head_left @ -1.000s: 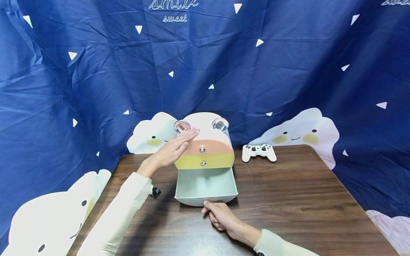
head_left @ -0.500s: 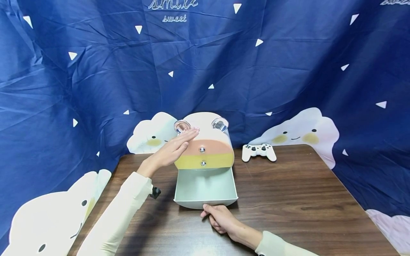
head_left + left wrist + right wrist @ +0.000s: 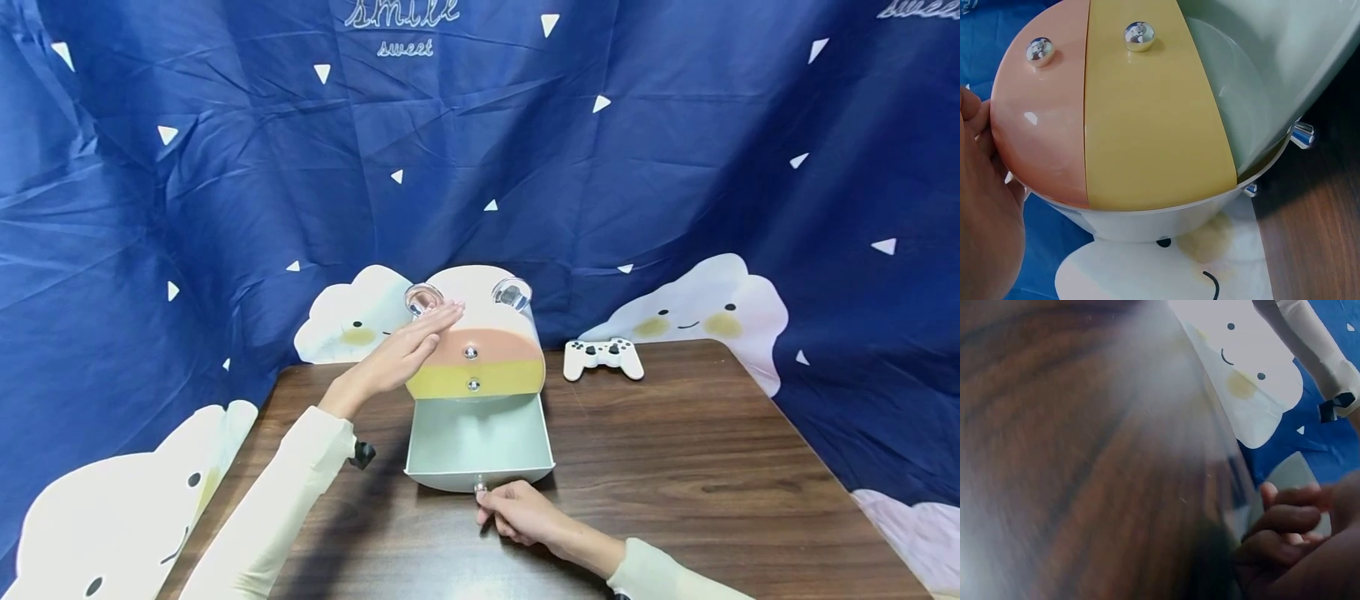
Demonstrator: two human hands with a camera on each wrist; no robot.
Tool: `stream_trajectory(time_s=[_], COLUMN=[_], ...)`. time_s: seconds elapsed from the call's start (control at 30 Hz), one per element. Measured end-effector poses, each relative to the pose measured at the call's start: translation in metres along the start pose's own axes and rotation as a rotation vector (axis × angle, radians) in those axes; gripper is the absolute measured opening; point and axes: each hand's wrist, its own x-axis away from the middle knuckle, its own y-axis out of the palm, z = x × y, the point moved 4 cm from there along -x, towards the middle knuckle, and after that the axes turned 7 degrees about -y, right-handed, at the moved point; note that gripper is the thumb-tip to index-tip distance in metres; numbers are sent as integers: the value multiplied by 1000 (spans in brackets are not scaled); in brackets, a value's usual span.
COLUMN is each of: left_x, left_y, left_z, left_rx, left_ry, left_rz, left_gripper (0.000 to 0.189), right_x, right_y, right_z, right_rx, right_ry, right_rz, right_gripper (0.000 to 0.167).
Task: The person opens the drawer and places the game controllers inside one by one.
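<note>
A small rounded cabinet (image 3: 480,312) has a peach drawer (image 3: 1041,131) above a yellow drawer (image 3: 1147,125), each with a shiny knob. Its pale green bottom drawer (image 3: 480,437) is pulled far out, with nothing seen inside. My left hand (image 3: 393,354) lies with straight fingers against the cabinet's upper left front, by one shiny round ear-like piece (image 3: 424,298). Below the green drawer's front, my right hand (image 3: 525,512) has curled fingers, thumb and forefinger at the outer end of its clear knob (image 3: 480,483). In the right wrist view the fingers (image 3: 1285,519) look curled, the knob hidden.
A white game controller (image 3: 603,358) lies at the back of the brown wooden table (image 3: 712,467), right of the cabinet. A blue cloth (image 3: 480,125) with clouds and triangles hangs behind and at the sides. A second ear-like piece (image 3: 512,293) tops the cabinet.
The green drawer came out slightly farther toward me. My right hand has then slid back along its knob, which now shows above the thumb. My left hand stays in place.
</note>
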Motion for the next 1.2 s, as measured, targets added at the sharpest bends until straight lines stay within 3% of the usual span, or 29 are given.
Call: stream_trajectory(time_s=[0.23, 0.4, 0.63, 0.83, 1.0, 1.2], left_x=[0, 1, 1, 1, 1, 2], left_y=[-1, -2, -5, -6, -8, -8], left_z=[-2, -1, 1, -1, 0, -1], left_rx=[-13, -43, -65, -81, -80, -72], left_ry=[-1, 2, 28, 16, 24, 22], left_rz=[7, -8, -12, -40, -59, -69], left_gripper=[50, 50, 50, 51, 52, 52], right_x=[11, 18, 20, 11, -2, -19], right_y=[-18, -49, -109, -164, -208, -249], right_z=[-35, -64, -96, -114, -121, -125], right_rx=[337, 468, 510, 582, 683, 836], right_ry=[-160, -207, -208, -186, -174, -234], right_rz=[-118, -165, -139, -50, 14, 46], right_gripper=[26, 20, 21, 20, 21, 18])
